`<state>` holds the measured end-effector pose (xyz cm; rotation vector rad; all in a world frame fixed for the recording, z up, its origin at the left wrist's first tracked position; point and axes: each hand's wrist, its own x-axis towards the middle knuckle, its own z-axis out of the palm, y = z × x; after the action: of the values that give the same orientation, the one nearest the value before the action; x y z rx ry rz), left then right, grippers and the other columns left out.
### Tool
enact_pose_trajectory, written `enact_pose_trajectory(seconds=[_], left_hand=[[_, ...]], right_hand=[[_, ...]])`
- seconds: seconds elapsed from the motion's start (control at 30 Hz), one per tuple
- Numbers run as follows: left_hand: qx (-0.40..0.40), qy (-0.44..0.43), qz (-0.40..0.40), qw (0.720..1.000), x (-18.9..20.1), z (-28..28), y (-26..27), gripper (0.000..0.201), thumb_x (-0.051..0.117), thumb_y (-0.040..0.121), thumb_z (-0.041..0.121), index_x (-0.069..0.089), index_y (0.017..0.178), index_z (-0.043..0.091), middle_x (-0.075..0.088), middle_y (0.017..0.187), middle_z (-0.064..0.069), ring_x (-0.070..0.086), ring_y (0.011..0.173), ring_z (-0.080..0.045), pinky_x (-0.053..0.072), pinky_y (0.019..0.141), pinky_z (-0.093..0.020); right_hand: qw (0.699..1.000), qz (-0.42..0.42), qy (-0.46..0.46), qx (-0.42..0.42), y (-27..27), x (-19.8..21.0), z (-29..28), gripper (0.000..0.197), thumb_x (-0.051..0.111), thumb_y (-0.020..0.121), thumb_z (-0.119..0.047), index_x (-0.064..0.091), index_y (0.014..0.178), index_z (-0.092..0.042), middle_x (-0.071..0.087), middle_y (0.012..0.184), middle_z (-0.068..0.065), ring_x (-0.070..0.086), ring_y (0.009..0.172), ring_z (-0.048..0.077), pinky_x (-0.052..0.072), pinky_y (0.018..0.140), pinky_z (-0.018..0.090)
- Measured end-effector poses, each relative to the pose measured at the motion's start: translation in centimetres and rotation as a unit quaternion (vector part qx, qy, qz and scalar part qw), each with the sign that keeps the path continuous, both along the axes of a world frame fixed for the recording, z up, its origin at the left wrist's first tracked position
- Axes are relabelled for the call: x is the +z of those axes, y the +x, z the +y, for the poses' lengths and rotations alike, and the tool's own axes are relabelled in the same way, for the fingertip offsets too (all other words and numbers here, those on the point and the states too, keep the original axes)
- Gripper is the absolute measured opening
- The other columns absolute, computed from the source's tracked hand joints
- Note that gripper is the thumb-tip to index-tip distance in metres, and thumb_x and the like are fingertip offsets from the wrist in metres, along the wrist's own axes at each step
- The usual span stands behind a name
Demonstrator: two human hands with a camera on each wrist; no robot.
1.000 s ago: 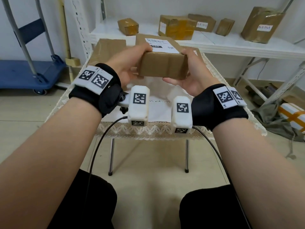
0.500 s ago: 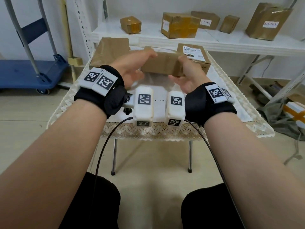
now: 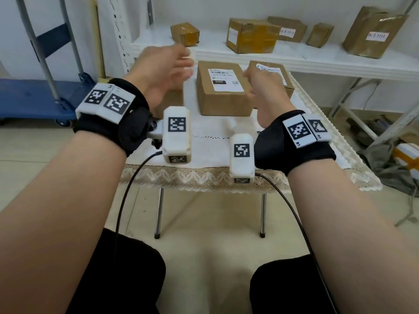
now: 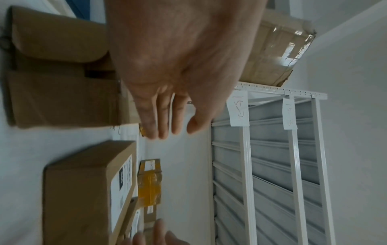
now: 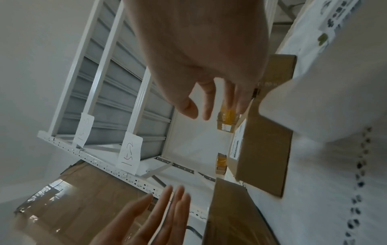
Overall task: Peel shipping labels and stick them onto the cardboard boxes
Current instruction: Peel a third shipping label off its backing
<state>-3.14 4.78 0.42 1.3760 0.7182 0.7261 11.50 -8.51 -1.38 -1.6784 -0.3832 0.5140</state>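
A brown cardboard box (image 3: pixel 223 99) with a white shipping label (image 3: pixel 225 79) on top stands on the table, free of both hands. My left hand (image 3: pixel 181 66) hovers just left of it, fingers (image 4: pixel 163 119) straight and holding nothing. My right hand (image 3: pixel 251 83) hovers at its right side with relaxed fingers (image 5: pixel 207 102), also holding nothing. A second labelled box (image 3: pixel 275 73) stands behind my right hand. A plain brown box (image 3: pixel 171 100) is partly hidden behind my left hand. In the left wrist view the labelled box (image 4: pixel 83 190) lies below my fingers.
The small table (image 3: pixel 204 141) has a white lace cloth and thin metal legs. Behind it a white shelf (image 3: pixel 317 57) carries several taped parcels. A blue trolley (image 3: pixel 34 94) stands at the left. A grey cloth and a striped parcel (image 3: pixel 405 155) lie on the floor at the right.
The labelled box, held up by both hands a second ago, has come down onto the table. Both hands have let go and moved apart to its sides.
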Motion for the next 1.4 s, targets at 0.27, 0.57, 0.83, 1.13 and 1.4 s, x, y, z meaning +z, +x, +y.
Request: enact_pose_trajectory(seconds=[0.27,0.57,0.83,1.13,1.4], left_hand=[[0.191,0.020,0.103,0.976,-0.9,1.8,-2.4,0.022,0.062,0.094,0.022,0.055,0.114,0.017,0.051,0.119,0.002,0.050,0.109,-0.017,0.043,0.093,-0.027],[0.111,-0.126,0.139,0.976,-2.1,1.9,-3.1,0.026,0.054,0.100,0.033,0.047,0.116,0.014,0.052,0.089,-0.004,0.058,0.061,-0.015,0.052,0.041,-0.021],[0.107,-0.137,0.119,0.978,-2.0,0.8,-2.8,0.020,0.058,0.100,0.028,0.049,0.084,0.020,0.054,0.077,-0.003,0.058,0.045,-0.013,0.050,0.044,-0.019],[0.070,-0.142,0.058,0.986,0.1,0.7,-4.8,0.017,0.070,0.085,0.025,0.059,0.097,0.020,0.061,0.092,-0.008,0.066,0.071,-0.019,0.063,0.083,-0.041],[-0.026,-0.127,0.043,0.991,0.8,-1.9,-4.6,0.036,0.074,0.082,0.026,0.059,0.114,0.022,0.069,0.102,-0.013,0.072,0.075,-0.020,0.058,0.056,-0.028]], right_hand=[[0.982,0.053,0.022,0.180,-3.3,-1.8,2.9,0.009,0.056,0.102,-0.014,0.061,0.101,-0.005,0.060,0.098,0.012,0.064,0.082,0.024,0.058,0.086,0.030],[0.972,0.058,-0.035,0.223,-6.0,-3.2,5.6,0.062,0.059,0.100,-0.042,0.044,0.150,-0.009,0.050,0.152,0.013,0.055,0.128,0.027,0.045,0.112,0.043],[0.974,0.083,-0.017,0.209,-5.9,-3.0,4.5,0.017,0.049,0.109,-0.030,0.046,0.116,-0.015,0.058,0.116,0.011,0.065,0.087,0.023,0.060,0.071,0.032],[0.972,0.064,0.054,0.218,-5.8,-1.4,2.4,0.020,0.058,0.102,-0.029,0.046,0.113,-0.017,0.052,0.114,0.011,0.063,0.089,0.028,0.057,0.080,0.036],[0.979,0.044,0.113,0.165,-4.7,-0.5,-2.1,0.034,0.059,0.099,-0.034,0.049,0.125,-0.014,0.063,0.096,0.004,0.061,0.055,0.006,0.049,0.051,0.019]])
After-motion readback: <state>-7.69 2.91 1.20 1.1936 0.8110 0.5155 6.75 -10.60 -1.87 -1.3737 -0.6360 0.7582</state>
